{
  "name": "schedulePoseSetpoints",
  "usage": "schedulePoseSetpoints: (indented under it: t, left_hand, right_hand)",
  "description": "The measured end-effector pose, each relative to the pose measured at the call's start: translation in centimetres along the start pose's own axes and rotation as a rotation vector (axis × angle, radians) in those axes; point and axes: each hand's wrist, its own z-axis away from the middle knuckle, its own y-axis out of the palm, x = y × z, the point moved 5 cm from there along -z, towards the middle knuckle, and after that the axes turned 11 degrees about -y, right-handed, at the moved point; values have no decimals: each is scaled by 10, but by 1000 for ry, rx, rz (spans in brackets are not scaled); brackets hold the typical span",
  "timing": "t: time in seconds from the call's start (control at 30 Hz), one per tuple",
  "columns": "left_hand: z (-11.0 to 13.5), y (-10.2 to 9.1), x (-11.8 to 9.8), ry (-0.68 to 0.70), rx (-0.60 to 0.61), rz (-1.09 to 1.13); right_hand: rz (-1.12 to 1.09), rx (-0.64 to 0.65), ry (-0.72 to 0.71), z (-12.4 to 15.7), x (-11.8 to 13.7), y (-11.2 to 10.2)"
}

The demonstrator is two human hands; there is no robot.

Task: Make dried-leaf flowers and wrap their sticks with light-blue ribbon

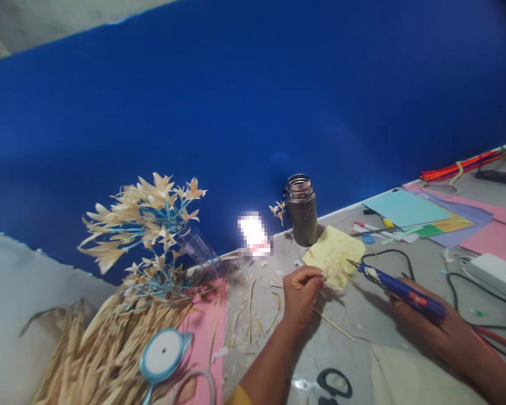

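Lower right, our right grip (425, 331) clasps a blue metal-tipped tool (398, 288); our left grip (300, 292) pinches closed beside yellow paper (334, 248).

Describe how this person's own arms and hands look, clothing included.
Each grip is an ungloved human hand: the left grip and the right grip alike. A yellow sleeve shows at the picture's bottom edge on the left arm, leaving the forearm below it bare. The right arm shows no sleeve within view.
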Motion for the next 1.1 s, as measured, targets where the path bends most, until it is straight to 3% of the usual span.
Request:
schedulePoseSetpoints:
  t: [0.13,0.33,0.47,0.57,0.67,0.8,0.93,1.1]
  left_hand:
    - [-3,-2,7,-193,1,171]
    - [-6,2,12,-244,131,332]
    - [-3,7,9,-253,199,340]
    - [1,11,2,-267,232,361]
    - [5,15,-8,-283,287,375]
    - [8,14,-14,-293,342,424]
    - [7,12,-12,-307,369,485]
    - [6,13,-6,-331,377,501]
  right_hand:
    - [236,60,-102,-7,-10,5]
    - [387,205,-200,-6,-26,17]
    - [392,228,-239,-2,-17,18]
    - [322,176,-269,-9,13,14]
    - [122,104,-210,-29,52,15]
    - [-121,51,-152,-53,88,30]
    - [-254,46,-127,-55,89,48]
    - [-337,5,-99,-50,78,51]
